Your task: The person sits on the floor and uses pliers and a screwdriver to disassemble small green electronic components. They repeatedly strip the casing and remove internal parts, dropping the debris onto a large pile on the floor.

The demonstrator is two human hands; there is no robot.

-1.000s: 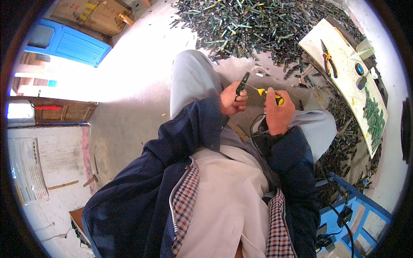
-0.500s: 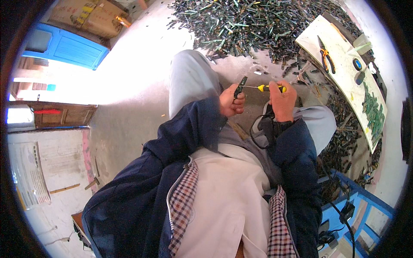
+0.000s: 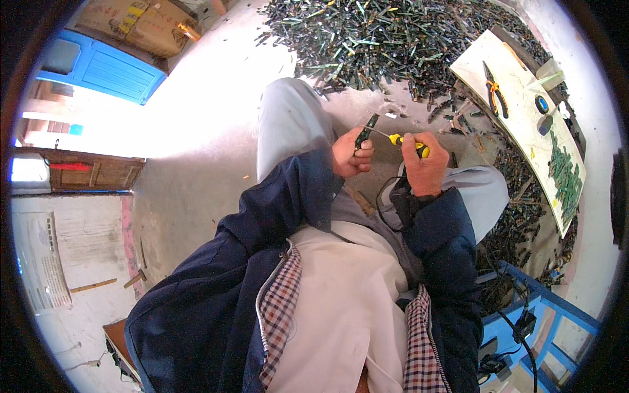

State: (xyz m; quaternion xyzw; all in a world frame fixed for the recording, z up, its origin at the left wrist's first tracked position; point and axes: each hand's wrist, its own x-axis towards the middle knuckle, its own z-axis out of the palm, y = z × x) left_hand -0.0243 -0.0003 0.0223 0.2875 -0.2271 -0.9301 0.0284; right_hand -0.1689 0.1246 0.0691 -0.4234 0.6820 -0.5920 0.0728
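Compared with the earlier views, both hands sit slightly higher over the knees and the screwdriver shaft now lies nearly level. Left hand (image 3: 350,156): forearm raised from the lap, fingers curled tight around a small dark strip-shaped part (image 3: 365,131), its upper end projecting above the fist. Right hand (image 3: 424,167): wrist bent inward, closed firmly on the yellow-and-black handle of the screwdriver (image 3: 401,140); the thin shaft runs leftward, its tip meeting the dark part. Beyond the knees, a heap of dark scrap pieces (image 3: 393,39) covers the floor; pliers (image 3: 495,92) rest on a pale board (image 3: 511,124) at right
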